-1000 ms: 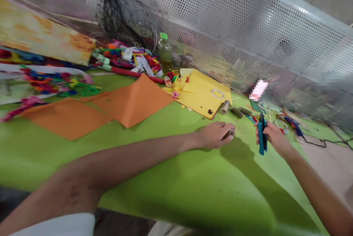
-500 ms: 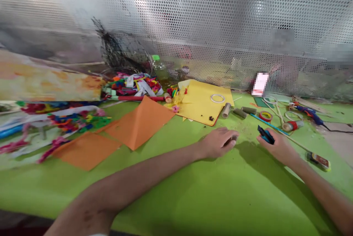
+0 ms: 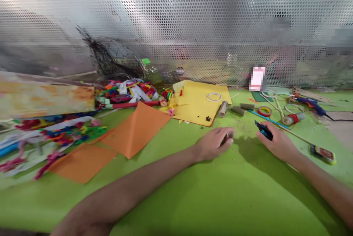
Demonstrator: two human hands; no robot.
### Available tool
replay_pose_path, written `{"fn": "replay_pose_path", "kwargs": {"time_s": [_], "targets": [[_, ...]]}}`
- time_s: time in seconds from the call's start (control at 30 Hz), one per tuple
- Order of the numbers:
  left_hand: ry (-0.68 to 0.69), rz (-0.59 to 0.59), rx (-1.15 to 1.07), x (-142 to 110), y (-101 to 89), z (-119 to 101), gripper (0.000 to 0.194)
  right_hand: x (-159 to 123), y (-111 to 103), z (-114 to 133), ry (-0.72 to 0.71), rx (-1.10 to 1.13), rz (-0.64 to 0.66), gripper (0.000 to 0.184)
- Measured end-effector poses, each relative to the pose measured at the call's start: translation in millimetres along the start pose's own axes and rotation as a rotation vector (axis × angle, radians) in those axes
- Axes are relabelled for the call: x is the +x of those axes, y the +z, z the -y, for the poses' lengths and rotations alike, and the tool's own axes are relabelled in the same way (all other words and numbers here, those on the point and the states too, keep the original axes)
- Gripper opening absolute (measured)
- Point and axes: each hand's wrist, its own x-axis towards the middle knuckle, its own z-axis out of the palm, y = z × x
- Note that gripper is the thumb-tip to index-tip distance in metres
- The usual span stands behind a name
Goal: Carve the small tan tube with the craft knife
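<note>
In the head view my right hand (image 3: 279,142) is closed around a box cutter (image 3: 264,130) with a black and blue body, its tip pointing up and left. My left hand (image 3: 213,143) rests on the green tabletop (image 3: 209,195). Its fingers are curved, with a gap between thumb and forefinger and nothing visible in it. Several short brown tubes (image 3: 224,108) lie just beyond the two hands. A yellow sheet (image 3: 193,99) is behind my left hand, carrying a white ring (image 3: 214,97) and small dark bits (image 3: 208,118).
Orange paper pieces (image 3: 138,129) and colourful pipe cleaners (image 3: 77,129) spread over the left side. A capped bottle (image 3: 152,74) stands near the perforated metal screen (image 3: 176,18). On the right lie a tape roll (image 3: 264,111), a blue glue gun (image 3: 310,104) and a small box-like item (image 3: 323,152).
The camera view has shifted slightly. Both hands keep nearly the same places on the table, and the box cutter stays in my right hand.
</note>
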Motion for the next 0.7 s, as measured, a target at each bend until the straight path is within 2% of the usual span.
{"fn": "replay_pose_path", "kwargs": {"time_s": [0.17, 0.27, 0.4, 0.53, 0.7], "targets": [[-0.09, -0.01, -0.148, 1, -1.0, 0, 0.057, -6, -3, 1, -0.152, 0.03, -0.042, 0.046], [-0.131, -0.066, -0.215, 7, -2.5, -5, 0.06, -6, -7, 7, -0.139, 0.049, -0.019, 0.047], [-0.149, 0.002, -0.344, 20, -4.6, -19, 0.059, 2, -12, 23, -0.113, 0.161, 0.076, 0.041], [-0.164, -0.091, -0.315, 35, 1.2, -26, 0.059, 17, -10, 40, -0.139, 0.085, 0.101, 0.043], [-0.13, -0.15, -0.351, 39, 15.1, -20, 0.059, 35, 1, 49, -0.157, -0.06, 0.138, 0.049]]}}
